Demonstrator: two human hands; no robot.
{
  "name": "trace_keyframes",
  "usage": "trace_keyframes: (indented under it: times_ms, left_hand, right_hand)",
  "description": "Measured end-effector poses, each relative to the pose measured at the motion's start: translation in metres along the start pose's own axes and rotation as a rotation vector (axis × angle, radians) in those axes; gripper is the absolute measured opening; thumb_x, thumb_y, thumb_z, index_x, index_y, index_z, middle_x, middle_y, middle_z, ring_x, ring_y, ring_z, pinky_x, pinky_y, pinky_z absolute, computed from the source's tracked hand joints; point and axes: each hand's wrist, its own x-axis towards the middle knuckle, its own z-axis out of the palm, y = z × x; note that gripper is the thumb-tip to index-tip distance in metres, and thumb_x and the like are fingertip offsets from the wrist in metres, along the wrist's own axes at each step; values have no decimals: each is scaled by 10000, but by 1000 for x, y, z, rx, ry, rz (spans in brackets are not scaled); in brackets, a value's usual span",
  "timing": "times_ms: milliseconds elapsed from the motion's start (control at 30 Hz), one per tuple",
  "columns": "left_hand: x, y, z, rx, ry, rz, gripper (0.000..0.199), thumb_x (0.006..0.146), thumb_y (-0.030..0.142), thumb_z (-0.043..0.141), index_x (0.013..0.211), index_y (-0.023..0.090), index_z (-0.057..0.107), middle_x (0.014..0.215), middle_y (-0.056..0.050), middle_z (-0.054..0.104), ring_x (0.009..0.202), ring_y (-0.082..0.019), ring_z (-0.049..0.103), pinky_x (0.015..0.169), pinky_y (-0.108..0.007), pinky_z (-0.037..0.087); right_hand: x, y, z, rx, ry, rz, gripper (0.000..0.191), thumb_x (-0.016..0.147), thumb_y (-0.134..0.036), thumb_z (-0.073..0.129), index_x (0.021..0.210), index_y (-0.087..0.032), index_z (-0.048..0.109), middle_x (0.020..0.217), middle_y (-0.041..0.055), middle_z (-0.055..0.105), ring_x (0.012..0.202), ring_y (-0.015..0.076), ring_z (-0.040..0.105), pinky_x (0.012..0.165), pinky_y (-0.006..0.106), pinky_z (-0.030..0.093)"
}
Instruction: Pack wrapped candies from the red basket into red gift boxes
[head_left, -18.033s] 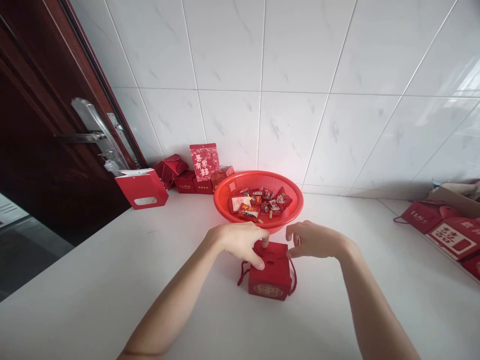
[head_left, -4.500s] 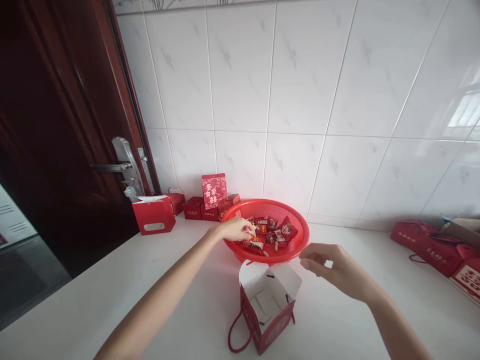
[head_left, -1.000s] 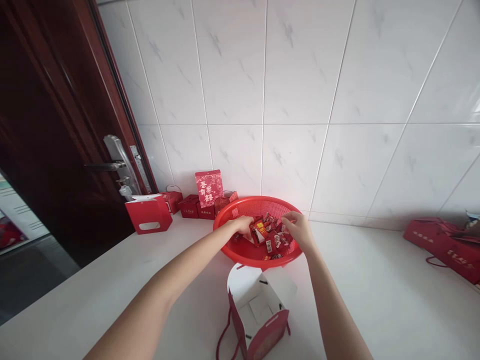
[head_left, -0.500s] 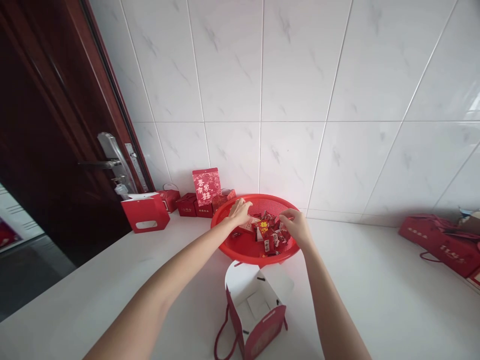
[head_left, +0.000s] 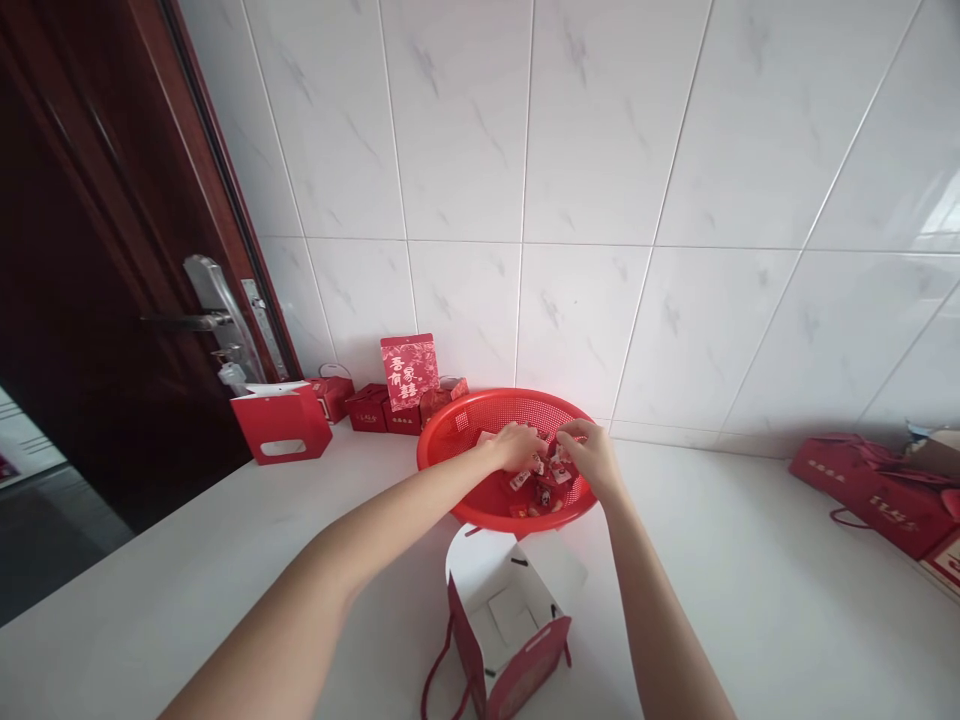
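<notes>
A red plastic basket with a perforated wall holds several wrapped candies, mostly red and white. My left hand reaches over the middle of the basket, fingers together and pointing down among the wrappers; its fingertips are partly hidden. At the basket's right side my right hand has thumb and fingers curled together just above the candies; anything between them is too small to make out. In front of the basket stands an open gift box, dark red outside and white inside, with a cord handle.
A red bag-shaped box, small red boxes and a red printed card stand at the back left. More red boxes are at the right. White tiled wall rises behind; a dark wooden door is at the left.
My left hand has moved right and down from the basket's left side onto the candies, which have shifted. My right hand has stayed almost where it was.
</notes>
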Motion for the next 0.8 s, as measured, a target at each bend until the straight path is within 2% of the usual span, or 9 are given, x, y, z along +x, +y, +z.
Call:
trace_keyframes:
  times_ms: [100,200,300,367,433,500,600,700,800]
  left_hand:
    - [1,-6,-2,-5,57,-64,229,888,232,622,1087,266,730,1103,-80,663,1121,-301,604,1006,-437,448]
    - [-3,-6,-3,-34,102,-19,241,892,227,619,1101,243,737,1164,-95,640,1126,-281,601,986,-389,463]
    - [-7,3,-1,-92,88,140,261,857,353,711,1107,289,753,1220,-50,627,1087,-234,623,926,-309,489]
    - [-7,10,3,-91,48,310,330,787,409,790,1102,314,760,1233,-32,629,1087,-239,626,917,-310,492]
    - [-4,15,8,-44,6,408,341,745,384,829,1072,310,770,1221,-45,637,1114,-265,615,942,-340,481]
    - [-1,14,10,-4,-2,363,284,728,332,837,1002,286,778,1193,-64,645,1139,-288,601,973,-367,463]
    - [4,0,11,-16,50,191,164,730,238,797,891,228,767,1165,-99,650,1152,-322,596,1001,-412,445]
    - [7,-19,13,-91,91,50,95,755,205,735,847,219,751,1057,-87,684,1063,-299,639,938,-391,477]
    - [9,-33,17,-213,113,-40,95,778,259,720,864,237,754,959,-55,709,968,-266,665,850,-346,503]
  right_hand:
    - [1,2,0,-12,6,-3,168,689,-340,575,743,-211,669,848,58,743,670,201,676,628,322,542]
    - [2,3,1,-17,15,-12,171,687,-337,570,736,-209,672,855,59,746,676,202,674,635,325,538]
    - [2,4,1,-17,18,-24,172,680,-327,562,730,-207,674,842,54,746,658,199,668,631,328,533]
    - [2,4,1,-15,17,-32,172,678,-326,560,728,-210,676,841,50,748,674,205,673,624,326,532]
    - [2,4,0,-12,16,-39,168,678,-327,561,721,-212,676,835,49,749,669,206,671,608,323,529]
    - [2,4,0,-9,15,-42,163,677,-328,563,713,-213,673,825,49,747,630,197,655,594,326,523]
    - [3,4,0,-2,9,-37,163,673,-333,571,710,-212,673,815,50,743,592,189,640,604,342,527]
    - [4,5,0,8,7,-28,171,670,-342,580,722,-210,677,816,50,741,586,191,639,616,354,534]
    - [4,5,1,12,14,-24,177,669,-352,591,727,-212,683,834,57,743,645,209,656,635,358,536]
